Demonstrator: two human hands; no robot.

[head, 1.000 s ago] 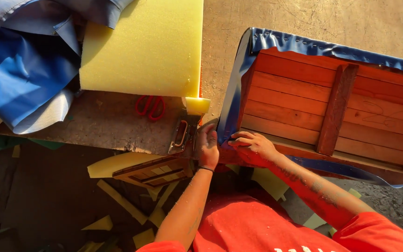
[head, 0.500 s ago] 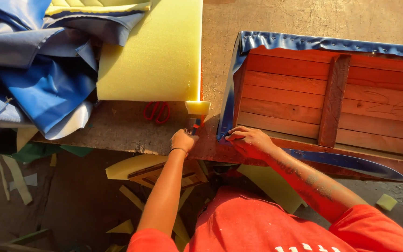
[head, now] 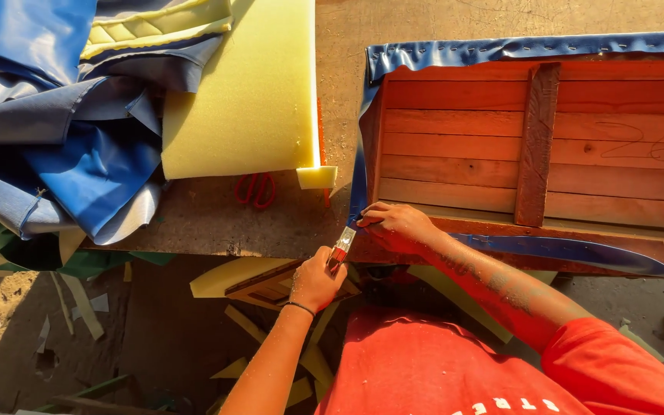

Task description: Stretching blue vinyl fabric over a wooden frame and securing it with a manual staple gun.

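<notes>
A wooden frame (head: 501, 146) lies upside down on the worktable, with blue vinyl (head: 439, 52) wrapped round its edges. My right hand (head: 397, 223) pinches the vinyl at the frame's near left corner. My left hand (head: 315, 280), with a dark band on its wrist, grips a small cutter (head: 342, 244) that has a red and silver body. The cutter's tip points up at that same corner, right beside my right fingers.
A yellow foam slab (head: 247, 100) and a small foam offcut (head: 317, 177) lie left of the frame, with red-handled scissors (head: 256, 189) near the table's front edge. Blue and grey vinyl sheets (head: 63, 138) are heaped at the left. Foam scraps (head: 224, 277) litter the ground below.
My left hand has dropped from the table edge to just below it and now holds the cutter up to the corner. My right hand stays on the vinyl. The view has shifted slightly.
</notes>
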